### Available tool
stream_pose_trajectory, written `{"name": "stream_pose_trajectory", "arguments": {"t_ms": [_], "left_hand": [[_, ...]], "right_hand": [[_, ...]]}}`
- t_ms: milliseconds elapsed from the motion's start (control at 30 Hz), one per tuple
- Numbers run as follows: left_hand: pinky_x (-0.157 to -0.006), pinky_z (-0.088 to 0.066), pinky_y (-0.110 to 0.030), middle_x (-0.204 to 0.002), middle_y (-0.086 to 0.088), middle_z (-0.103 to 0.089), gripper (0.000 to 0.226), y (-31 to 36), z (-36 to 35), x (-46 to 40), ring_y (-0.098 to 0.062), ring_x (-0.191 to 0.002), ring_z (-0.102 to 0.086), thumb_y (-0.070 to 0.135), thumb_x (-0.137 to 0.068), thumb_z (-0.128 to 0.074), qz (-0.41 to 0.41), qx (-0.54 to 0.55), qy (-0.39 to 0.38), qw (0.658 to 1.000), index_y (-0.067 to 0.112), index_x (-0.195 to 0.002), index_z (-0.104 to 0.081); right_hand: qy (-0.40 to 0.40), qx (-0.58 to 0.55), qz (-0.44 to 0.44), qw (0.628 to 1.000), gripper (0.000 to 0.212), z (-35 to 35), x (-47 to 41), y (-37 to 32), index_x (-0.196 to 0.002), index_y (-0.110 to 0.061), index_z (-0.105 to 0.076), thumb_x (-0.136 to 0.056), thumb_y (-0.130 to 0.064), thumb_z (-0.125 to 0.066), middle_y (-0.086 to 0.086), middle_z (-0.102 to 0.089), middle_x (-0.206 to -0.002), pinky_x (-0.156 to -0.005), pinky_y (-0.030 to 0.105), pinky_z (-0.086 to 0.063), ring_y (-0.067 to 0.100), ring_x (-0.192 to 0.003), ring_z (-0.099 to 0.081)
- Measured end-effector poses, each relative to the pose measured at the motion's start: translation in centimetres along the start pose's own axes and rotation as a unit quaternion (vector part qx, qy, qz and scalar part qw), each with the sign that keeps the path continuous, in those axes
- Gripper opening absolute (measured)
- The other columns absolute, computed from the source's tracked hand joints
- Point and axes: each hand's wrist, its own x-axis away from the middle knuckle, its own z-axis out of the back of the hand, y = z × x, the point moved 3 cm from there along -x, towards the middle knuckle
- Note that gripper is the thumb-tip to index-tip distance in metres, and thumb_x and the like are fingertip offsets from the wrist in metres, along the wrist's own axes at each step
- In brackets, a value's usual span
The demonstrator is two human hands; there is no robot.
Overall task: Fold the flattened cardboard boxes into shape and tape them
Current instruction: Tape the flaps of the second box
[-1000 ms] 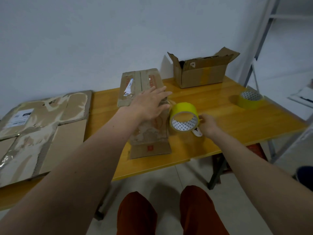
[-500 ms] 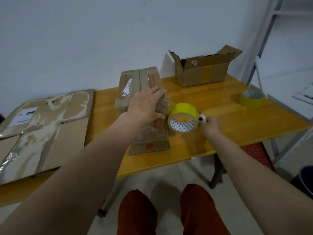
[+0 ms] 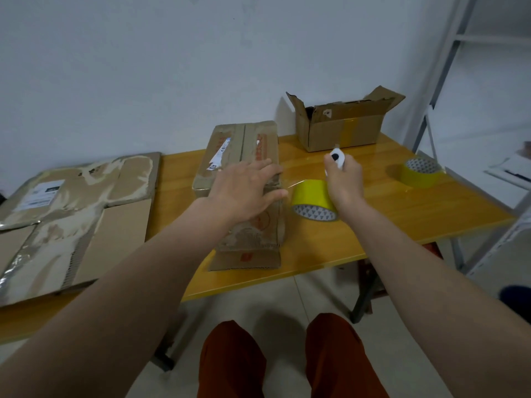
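Note:
A folded brown cardboard box [image 3: 244, 147] stands on the yellow table [image 3: 402, 214], its near flap lying open toward me. My left hand [image 3: 247, 188] rests flat on the box's top with straight fingers. A yellow tape roll [image 3: 311, 198] lies just right of the box, with a clear strip of tape stretched from it to the box's edge. My right hand [image 3: 343, 179] grips a small white cutter [image 3: 337, 158] above and behind the roll, blade end pointing away from me.
Flattened cardboard boxes [image 3: 71, 214] cover the table's left end. An open cardboard box [image 3: 342, 124] stands at the back by the wall. A second yellow tape roll [image 3: 421, 173] lies at the right. A metal shelf frame [image 3: 439, 67] rises at the right.
My right hand picked the white cutter up from the table beside the roll and lifted it above and behind the roll. My left hand stayed pressed on the box.

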Motion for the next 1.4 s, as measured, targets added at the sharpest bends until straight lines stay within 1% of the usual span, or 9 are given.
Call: {"name": "stream_pose_trajectory", "arguments": {"t_ms": [300, 467, 533, 700, 833, 967, 1067, 1200, 1400], "left_hand": [[-0.093, -0.043, -0.036, -0.128, -0.001, -0.05, 0.063, -0.6, 1.1, 1.0, -0.022, -0.12, -0.045, 0.071, -0.088, -0.034, -0.007, -0.044, -0.001, 0.999, 0.034, -0.139, -0.041], [-0.091, -0.045, -0.035, -0.105, 0.0, -0.048, 0.058, -0.5, 1.9, -1.8, -0.017, -0.105, -0.048, 0.072, -0.079, -0.049, 0.035, 0.173, -0.043, 0.983, 0.023, -0.107, -0.064], [-0.091, -0.047, -0.033, -0.103, 0.003, -0.056, 0.055, 0.3, 2.1, -3.5, -0.015, -0.101, -0.056, 0.063, -0.079, -0.062, 0.022, 0.26, -0.049, 0.964, 0.022, -0.116, -0.062], [-0.08, -0.05, -0.025, -0.101, 0.01, -0.059, 0.053, 2.5, 1.3, -7.1, -0.012, -0.087, -0.063, 0.052, -0.081, -0.07, -0.006, 0.317, -0.207, 0.926, 0.022, -0.123, -0.057], [-0.075, -0.059, -0.032, -0.105, -0.005, -0.068, 0.043, 2.9, 0.6, -8.2, -0.024, -0.082, -0.072, 0.04, -0.085, -0.071, -0.013, 0.323, -0.288, 0.902, 0.01, -0.115, -0.064], [-0.079, -0.06, -0.04, -0.098, -0.015, -0.072, 0.046, 1.7, 0.5, -8.7, -0.029, -0.08, -0.073, 0.039, -0.089, -0.065, 0.036, 0.42, -0.292, 0.858, 0.008, -0.121, -0.054], [-0.08, -0.06, -0.041, -0.106, -0.011, -0.07, 0.029, 0.9, 0.6, -8.8, -0.03, -0.078, -0.073, 0.03, -0.096, -0.058, 0.021, 0.481, -0.298, 0.824, 0.008, -0.114, -0.061], [-0.048, -0.05, -0.022, -0.059, 0.001, -0.063, 0.018, 0.9, 0.4, -8.7, -0.014, -0.047, -0.06, 0.021, -0.097, -0.057, 0.011, 0.504, -0.286, 0.815, 0.012, -0.081, -0.053], [-0.057, -0.056, -0.025, -0.06, 0.001, -0.061, 0.023, 0.9, 0.1, -8.8, -0.014, -0.053, -0.064, 0.032, -0.086, -0.068, 0.013, 0.538, -0.252, 0.805, 0.017, -0.08, -0.052]], "right_hand": [[-0.076, 0.143, 0.112, 0.98, 0.018, 0.0, -2.7, -3.8, -0.097, -0.011, -0.052, -0.098, -0.028, -0.048, -0.006, -0.047, -0.076, -0.056, 0.024, -0.035, 0.008, -0.065, -0.042], [-0.131, 0.12, 0.113, 0.978, 0.02, -0.6, -2.9, -4.3, -0.095, -0.01, -0.052, -0.098, -0.029, -0.045, -0.001, -0.05, -0.08, -0.072, 0.045, -0.047, 0.018, -0.075, -0.048], [-0.144, 0.102, 0.117, 0.977, 0.017, -0.8, -2.9, -4.3, -0.088, -0.015, -0.05, -0.098, -0.028, -0.045, -0.002, -0.049, -0.078, -0.076, 0.048, -0.05, 0.017, -0.074, -0.047], [-0.154, 0.12, 0.145, 0.97, 0.022, -1.4, -2.9, -4.7, -0.078, -0.021, -0.041, -0.1, -0.025, -0.04, -0.004, -0.044, -0.075, -0.062, 0.031, -0.038, 0.011, -0.066, -0.043], [-0.117, 0.104, 0.163, 0.974, 0.02, -0.9, -2.7, -5.6, -0.095, -0.006, -0.048, -0.101, -0.022, -0.038, 0.002, -0.052, -0.08, -0.065, 0.034, -0.04, 0.016, -0.073, -0.049], [-0.062, 0.049, 0.229, 0.97, 0.025, 0.8, 0.4, -6.0, -0.093, 0.003, -0.055, -0.099, -0.02, -0.047, 0.019, -0.056, -0.078, -0.056, 0.04, -0.04, 0.034, -0.069, -0.05], [-0.125, 0.05, 0.257, 0.957, 0.018, 0.8, 3.6, -4.9, -0.093, -0.011, -0.061, -0.094, -0.025, -0.049, 0.008, -0.053, -0.07, -0.051, 0.034, -0.038, 0.022, -0.06, -0.049], [-0.182, 0.087, 0.275, 0.94, 0.025, 0.3, 5.7, -3.4, -0.116, -0.023, -0.059, -0.095, -0.03, -0.047, -0.003, -0.062, -0.087, -0.058, 0.032, -0.045, 0.013, -0.071, -0.057], [-0.125, 0.226, 0.293, 0.921, 0.015, -0.2, 7.0, -2.4, -0.102, -0.025, -0.036, -0.097, -0.027, -0.05, -0.014, -0.044, -0.068, -0.045, 0.021, -0.029, 0.007, -0.052, -0.046]]}}
